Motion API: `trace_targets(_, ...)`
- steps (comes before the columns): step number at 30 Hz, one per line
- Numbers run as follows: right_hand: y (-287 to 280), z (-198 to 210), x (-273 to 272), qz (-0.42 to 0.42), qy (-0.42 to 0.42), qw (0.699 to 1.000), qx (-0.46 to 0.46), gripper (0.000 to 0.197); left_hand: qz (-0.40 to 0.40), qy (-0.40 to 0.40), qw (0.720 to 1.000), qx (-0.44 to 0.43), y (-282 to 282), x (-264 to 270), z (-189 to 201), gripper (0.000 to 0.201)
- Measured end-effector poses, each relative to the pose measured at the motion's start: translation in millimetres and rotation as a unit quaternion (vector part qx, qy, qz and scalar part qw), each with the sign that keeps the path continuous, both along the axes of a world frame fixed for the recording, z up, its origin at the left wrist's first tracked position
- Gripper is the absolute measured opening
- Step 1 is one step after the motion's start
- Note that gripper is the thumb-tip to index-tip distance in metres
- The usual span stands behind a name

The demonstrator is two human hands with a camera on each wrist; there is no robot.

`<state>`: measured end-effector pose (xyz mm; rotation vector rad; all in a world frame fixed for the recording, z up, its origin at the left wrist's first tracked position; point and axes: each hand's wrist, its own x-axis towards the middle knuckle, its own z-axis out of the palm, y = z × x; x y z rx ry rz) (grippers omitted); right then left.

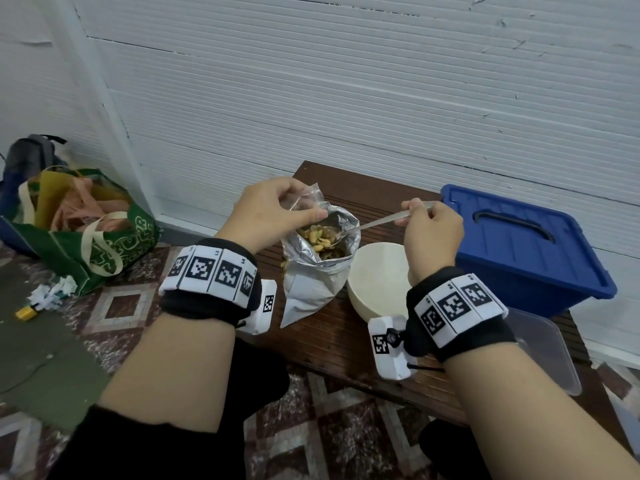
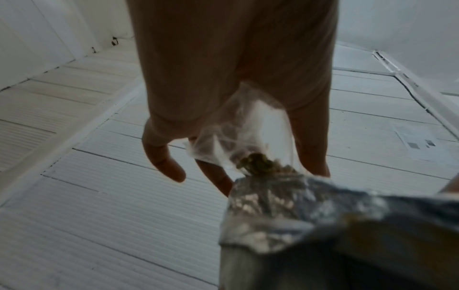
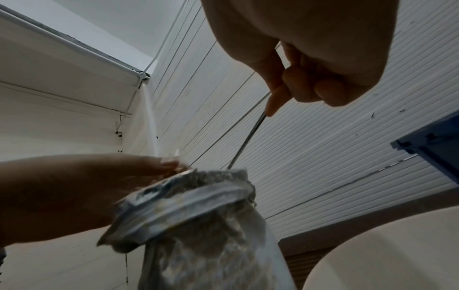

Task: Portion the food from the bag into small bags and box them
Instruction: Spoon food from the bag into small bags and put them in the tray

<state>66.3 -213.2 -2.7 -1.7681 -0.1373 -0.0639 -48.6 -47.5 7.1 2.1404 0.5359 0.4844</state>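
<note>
A silver foil food bag [image 1: 313,271] stands open on the brown table [image 1: 346,344], filled with mixed snack pieces [image 1: 320,237]. My left hand [image 1: 273,209] pinches a small clear plastic bag [image 1: 306,199] just above the foil bag's mouth. In the left wrist view the small bag [image 2: 238,133] hangs from my fingers over the foil bag [image 2: 310,215]. My right hand [image 1: 431,230] grips the handle of a metal spoon [image 1: 374,223]. The spoon's bowl lies inside the foil bag among the snacks. The right wrist view shows the spoon handle [image 3: 248,137] running down into the foil bag [image 3: 198,215].
A white bowl [image 1: 379,282] sits right of the foil bag. A blue lidded storage box [image 1: 519,244] stands at the table's right end. A clear plastic container [image 1: 550,351] lies near my right forearm. A green tote bag [image 1: 93,230] sits on the floor at left.
</note>
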Motion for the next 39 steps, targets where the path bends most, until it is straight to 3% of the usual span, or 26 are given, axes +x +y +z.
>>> trace_targets(9, -11.8, 27.6, 14.2, -0.055, 0.013, 0.997, 0.048, 0.019, 0.011, 0.036, 0.998, 0.048, 9.9, -6.1, 7.0, 0.025)
trace_targets(19, 4.0, 34.5, 11.6, 0.029, -0.032, 0.999, 0.005, 0.024, -0.030, 0.090, 0.992, 0.084, -3.3, 4.3, 3.1, 0.035)
trace_targets(24, 11.2, 35.6, 1.1, 0.094, -0.082, 0.992, 0.010, 0.021, -0.038, 0.066, 0.995, 0.070, -13.4, 9.6, 0.0, 0.038)
trace_targets(30, 8.5, 39.0, -6.9, 0.161, -0.189, 0.965, 0.085, 0.018, -0.014, 0.016, 0.998, 0.053, -12.0, 12.9, -5.7, 0.029)
trace_targets(39, -3.5, 42.7, -2.3, 0.112, -0.208, 0.956, 0.174, 0.019, -0.001, -0.030, 1.000, -0.004, -4.1, 7.2, -2.9, 0.031)
